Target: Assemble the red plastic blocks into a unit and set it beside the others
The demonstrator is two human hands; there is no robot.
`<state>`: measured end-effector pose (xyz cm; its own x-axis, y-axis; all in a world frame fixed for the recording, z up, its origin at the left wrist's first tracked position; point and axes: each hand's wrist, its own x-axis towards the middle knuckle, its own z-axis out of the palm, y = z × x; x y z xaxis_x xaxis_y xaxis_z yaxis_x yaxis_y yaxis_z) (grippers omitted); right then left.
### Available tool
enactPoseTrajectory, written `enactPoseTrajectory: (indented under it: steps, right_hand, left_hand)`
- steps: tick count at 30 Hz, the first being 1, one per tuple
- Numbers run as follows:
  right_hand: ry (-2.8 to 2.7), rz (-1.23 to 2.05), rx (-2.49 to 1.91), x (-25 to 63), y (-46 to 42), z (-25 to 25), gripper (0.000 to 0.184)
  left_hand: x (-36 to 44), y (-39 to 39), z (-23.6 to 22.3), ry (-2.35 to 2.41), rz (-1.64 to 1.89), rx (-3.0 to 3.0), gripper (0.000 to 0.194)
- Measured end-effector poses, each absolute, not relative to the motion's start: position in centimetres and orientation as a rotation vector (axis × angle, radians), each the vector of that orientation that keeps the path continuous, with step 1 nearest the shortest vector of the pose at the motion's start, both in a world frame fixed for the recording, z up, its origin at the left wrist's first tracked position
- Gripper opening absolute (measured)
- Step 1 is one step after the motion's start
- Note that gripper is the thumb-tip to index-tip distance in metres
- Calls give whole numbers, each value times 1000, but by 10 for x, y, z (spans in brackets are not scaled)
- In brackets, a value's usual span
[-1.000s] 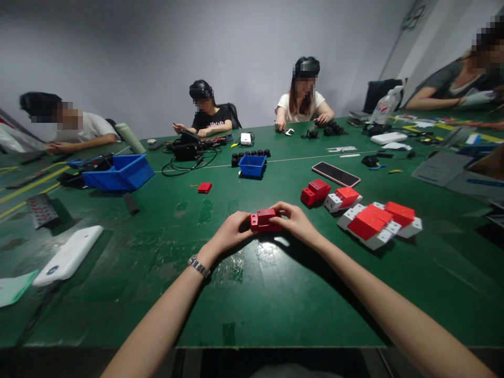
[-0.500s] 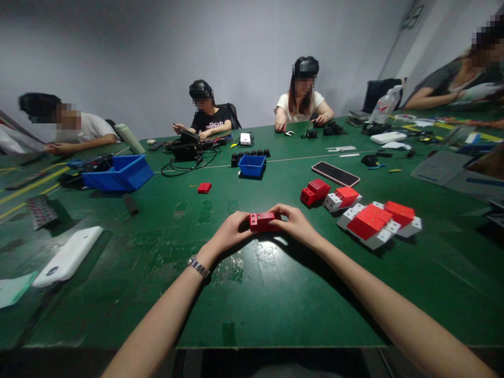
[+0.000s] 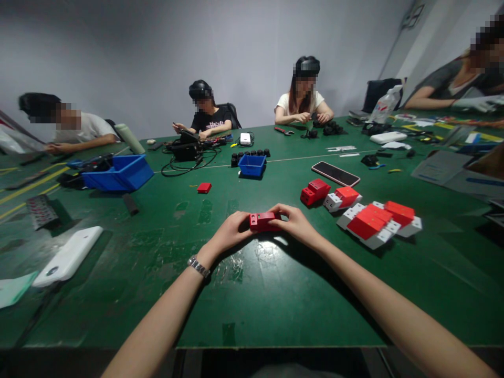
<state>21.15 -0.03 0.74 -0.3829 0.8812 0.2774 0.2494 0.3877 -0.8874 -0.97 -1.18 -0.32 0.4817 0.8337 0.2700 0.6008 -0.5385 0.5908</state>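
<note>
Grip of the left hand is closed on one end of a red block, the right hand pinching the other; I can't tell whether it touches the table. Red-and-white blocks lie near a phone.

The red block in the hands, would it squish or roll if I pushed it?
The red block probably won't squish: its edges look straight and crisp. It would likely slide rather than roll, since it looks boxy.

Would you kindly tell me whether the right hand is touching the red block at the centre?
Touching: the head view shows the right hand, its thumb against the near side of the red block.
</note>
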Motion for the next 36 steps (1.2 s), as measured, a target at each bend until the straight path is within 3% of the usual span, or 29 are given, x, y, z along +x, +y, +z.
enactPoseTrajectory:
  steps: [36]
  right_hand:
    - [-1817, 1011, -945, 210, -1, 6, 15]
  left_hand:
    - [-11, -10, -6, 1182, 753, 2340, 40]
